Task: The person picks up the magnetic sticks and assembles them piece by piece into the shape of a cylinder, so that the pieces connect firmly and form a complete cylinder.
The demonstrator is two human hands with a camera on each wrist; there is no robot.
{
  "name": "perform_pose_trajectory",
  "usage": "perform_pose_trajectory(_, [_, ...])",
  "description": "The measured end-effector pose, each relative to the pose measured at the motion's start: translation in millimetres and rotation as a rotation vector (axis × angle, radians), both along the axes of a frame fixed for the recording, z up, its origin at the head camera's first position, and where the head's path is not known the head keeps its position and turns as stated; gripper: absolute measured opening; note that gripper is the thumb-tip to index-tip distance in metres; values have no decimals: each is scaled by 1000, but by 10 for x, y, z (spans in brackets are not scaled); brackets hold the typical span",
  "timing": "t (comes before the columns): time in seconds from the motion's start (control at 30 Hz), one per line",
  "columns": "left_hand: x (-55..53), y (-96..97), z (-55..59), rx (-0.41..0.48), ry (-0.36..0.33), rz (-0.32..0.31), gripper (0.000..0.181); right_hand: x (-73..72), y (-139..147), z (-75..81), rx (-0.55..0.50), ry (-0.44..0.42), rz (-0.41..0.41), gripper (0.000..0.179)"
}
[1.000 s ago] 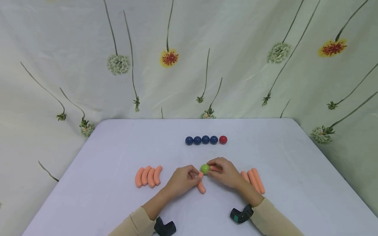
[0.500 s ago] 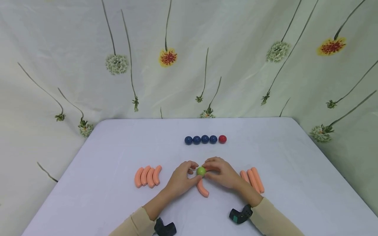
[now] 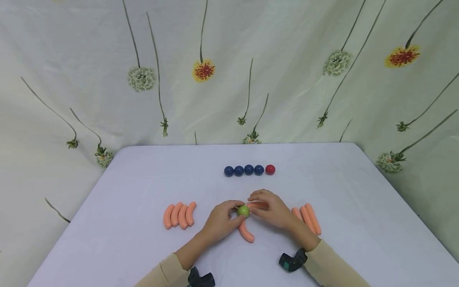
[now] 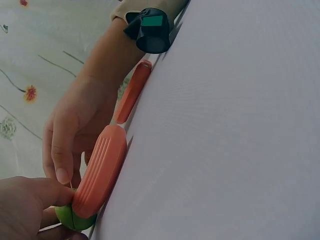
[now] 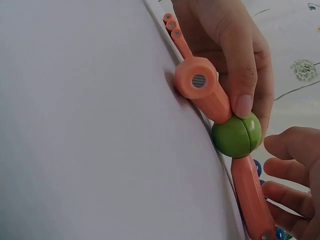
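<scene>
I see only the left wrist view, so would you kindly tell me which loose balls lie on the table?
Observer: In the head view, four blue balls and one red ball form a row.
Operator: Thank you; what lies left of the left hand?
Observer: Four curved orange rods, side by side.
Operator: Does only one orange rod touch the green ball?
Observer: No, the right wrist view shows a second orange rod against it.
</scene>
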State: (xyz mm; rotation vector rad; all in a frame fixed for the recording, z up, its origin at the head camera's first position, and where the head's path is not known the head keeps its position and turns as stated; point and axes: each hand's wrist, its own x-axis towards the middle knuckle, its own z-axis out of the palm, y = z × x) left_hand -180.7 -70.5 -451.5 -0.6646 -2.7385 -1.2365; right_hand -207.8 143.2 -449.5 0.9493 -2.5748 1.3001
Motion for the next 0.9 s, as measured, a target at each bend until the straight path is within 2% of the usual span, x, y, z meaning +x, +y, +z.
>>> perform_pose_trajectory(0.37, [3, -18, -36, 47, -1, -8, 34, -63, 112, 143, -14, -45, -97, 29])
perform_pose_trajectory(0.6, [2, -71, -23, 65, -2, 1, 34, -205, 141, 249, -46, -69, -102, 31])
perform_pose_trajectory(0.77, [-7, -54, -42, 72, -8, -19, 32, -308, 246, 303, -39, -39, -146, 30])
perform_pose_trajectory(0.9, [-7, -30, -61, 64, -6, -27, 32, -402, 346, 382, -21, -61, -203, 31])
